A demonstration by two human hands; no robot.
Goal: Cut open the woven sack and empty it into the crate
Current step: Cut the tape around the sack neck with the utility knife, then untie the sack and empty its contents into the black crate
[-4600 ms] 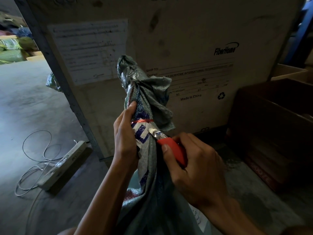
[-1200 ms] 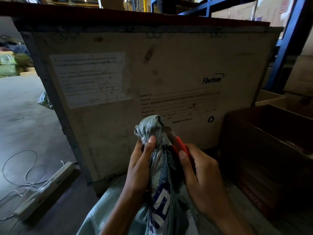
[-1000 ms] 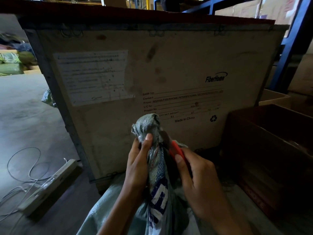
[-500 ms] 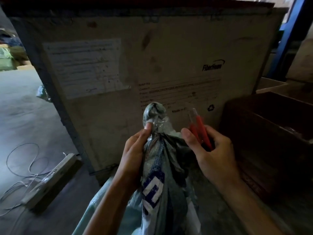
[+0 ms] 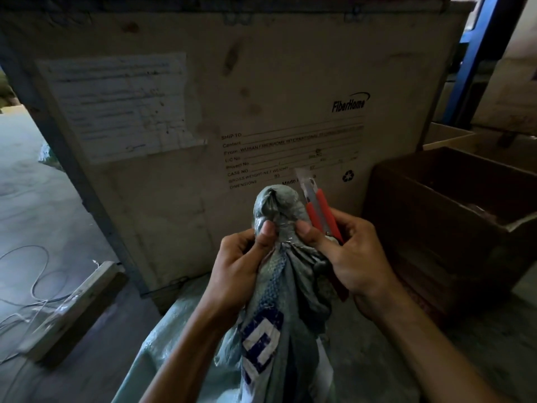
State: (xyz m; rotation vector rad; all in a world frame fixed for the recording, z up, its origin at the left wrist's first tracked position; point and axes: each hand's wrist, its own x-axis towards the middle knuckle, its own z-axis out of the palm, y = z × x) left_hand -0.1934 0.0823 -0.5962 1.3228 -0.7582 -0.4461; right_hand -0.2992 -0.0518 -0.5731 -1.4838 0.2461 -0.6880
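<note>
Between both thumbs, the woven sack [image 5: 279, 286] neck is pinched: left hand [image 5: 235, 271] grips its side, right hand [image 5: 348, 257] also clasps a red cutter [image 5: 319, 210], blade upward.

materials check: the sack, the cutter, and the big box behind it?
Sack: looks like woven plastic, grey-green and dull; a fine weave grid shows at the bunched neck, with blue print lower down.
Cutter: glossy red handle, likely plastic; pale thin blade, probably steel.
Box: flat matte beige panel, plywood or heavy board, hard to tell; printed lettering and a paper label on its face.
</note>
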